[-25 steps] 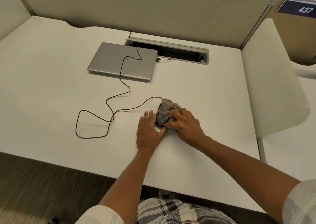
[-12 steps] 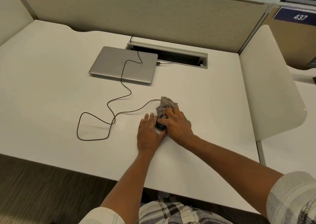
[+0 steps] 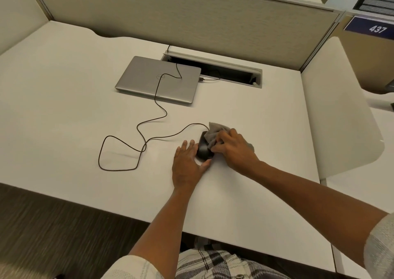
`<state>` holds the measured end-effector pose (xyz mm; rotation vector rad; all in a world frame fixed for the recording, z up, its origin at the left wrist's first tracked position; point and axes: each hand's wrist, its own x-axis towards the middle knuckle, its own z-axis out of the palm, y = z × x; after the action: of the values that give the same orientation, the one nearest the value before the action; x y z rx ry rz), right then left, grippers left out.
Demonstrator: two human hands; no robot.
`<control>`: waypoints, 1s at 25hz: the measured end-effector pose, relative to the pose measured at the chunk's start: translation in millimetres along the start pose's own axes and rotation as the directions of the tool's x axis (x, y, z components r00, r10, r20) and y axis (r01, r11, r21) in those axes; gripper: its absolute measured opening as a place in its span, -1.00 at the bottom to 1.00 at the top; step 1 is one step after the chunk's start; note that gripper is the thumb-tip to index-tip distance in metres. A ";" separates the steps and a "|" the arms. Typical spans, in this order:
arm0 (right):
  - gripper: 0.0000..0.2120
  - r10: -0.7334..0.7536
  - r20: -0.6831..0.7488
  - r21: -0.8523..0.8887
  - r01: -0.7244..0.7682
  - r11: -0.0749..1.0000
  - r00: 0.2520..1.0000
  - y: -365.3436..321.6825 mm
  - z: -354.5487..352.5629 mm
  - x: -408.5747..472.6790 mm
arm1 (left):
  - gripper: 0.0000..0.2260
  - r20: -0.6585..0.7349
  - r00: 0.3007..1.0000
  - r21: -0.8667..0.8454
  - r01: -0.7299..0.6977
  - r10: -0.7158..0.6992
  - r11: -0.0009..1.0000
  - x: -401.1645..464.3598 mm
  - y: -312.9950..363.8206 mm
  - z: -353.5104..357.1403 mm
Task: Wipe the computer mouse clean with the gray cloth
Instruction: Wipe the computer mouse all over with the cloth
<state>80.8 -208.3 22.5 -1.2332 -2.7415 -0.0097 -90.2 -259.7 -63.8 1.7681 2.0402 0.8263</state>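
A black wired computer mouse (image 3: 203, 151) lies on the white desk (image 3: 64, 99). My left hand (image 3: 188, 165) rests flat beside it, fingers along its left side and thumb against its near end, steadying it. My right hand (image 3: 233, 151) is closed on the gray cloth (image 3: 214, 132) and presses it on the mouse's right and far part. The cloth bunches up beyond my fingers, and a bit of it shows past the back of my hand. The near top of the mouse is uncovered.
The mouse cable (image 3: 136, 148) loops over the desk to the left and runs up across a closed silver laptop (image 3: 157, 79). Behind the laptop is an open cable tray slot (image 3: 215, 70). Partition walls (image 3: 191, 16) border the desk at the back and right.
My right hand has slid the cloth toward the far right side of the mouse, uncovering its dark near top. My left hand stays against the mouse. The view has tilted slightly.
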 end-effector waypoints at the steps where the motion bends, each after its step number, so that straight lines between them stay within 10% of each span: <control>1: -0.74 0.042 -0.013 0.023 -0.041 0.999 0.999 -1.4 -1.3 4.9 | -0.31 0.010 1.000 -0.003 0.006 -0.006 1.000 0.9 -1.3 0.5; 6: -0.72 0.131 0.023 0.065 -0.132 0.989 0.991 -30.0 3.5 27.7 | -0.33 0.029 0.999 -0.031 0.028 -0.027 0.999 2.9 -3.2 0.2; 15: -0.83 -0.162 -0.045 0.188 0.167 0.968 0.986 -7.6 7.5 -9.5 | -0.33 0.041 0.999 -0.070 0.029 -0.026 0.997 3.0 -4.2 -1.0; 25: -0.82 0.120 -0.128 0.203 -0.093 0.975 0.984 2.3 8.6 -2.1 | -0.27 0.017 1.000 -0.032 0.023 -0.023 0.999 0.4 -2.1 -0.2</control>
<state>82.8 -207.8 13.6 -1.2711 -2.4856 0.1740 -92.0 -259.5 -64.9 1.7251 2.0215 0.8301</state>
